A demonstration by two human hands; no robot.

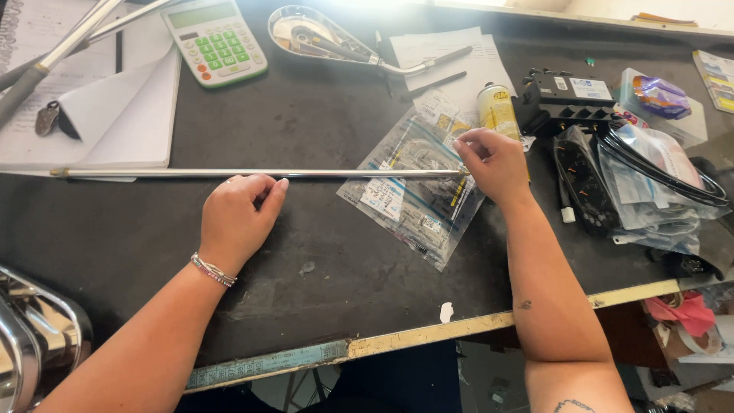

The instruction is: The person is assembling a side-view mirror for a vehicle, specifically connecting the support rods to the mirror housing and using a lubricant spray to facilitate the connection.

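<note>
A long thin chrome rod (168, 173) lies across the dark worktop, running left to right. My left hand (237, 218) is curled over its middle, fingers pressing it against the table. My right hand (495, 162) pinches the rod's right end above a pile of clear plastic bags (413, 195) holding small parts.
An open notebook (107, 107), a white calculator with green keys (215, 40) and a chrome teardrop-shaped part (317, 34) lie at the back. A yellow spray can (497, 111), a black block (566, 99) and bagged cables (657, 180) sit to the right. The table's front edge (428, 336) is near me.
</note>
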